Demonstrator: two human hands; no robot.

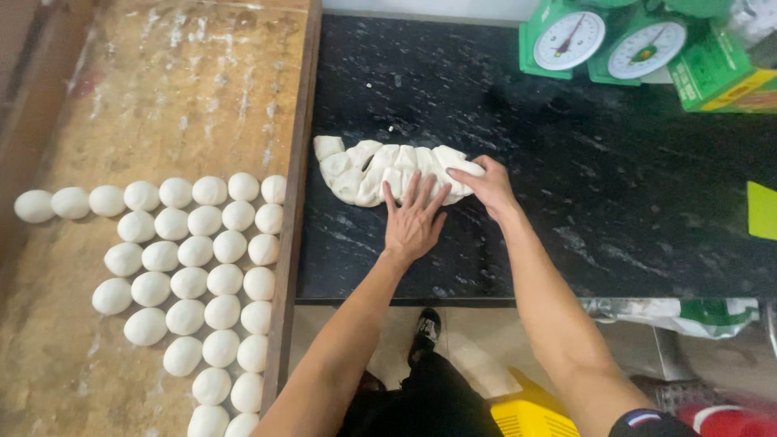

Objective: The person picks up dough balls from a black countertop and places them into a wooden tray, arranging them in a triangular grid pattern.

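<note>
Soft, pliant dough slab (388, 171) — left hand (413, 222) pressed flat, fingers spread, right hand (486, 184) pinching its end; likely sags unless supported underneath.

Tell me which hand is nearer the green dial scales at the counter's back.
Right. The right hand grips the dough's right end, below the green dial scales; the left hand lies further left.
</note>
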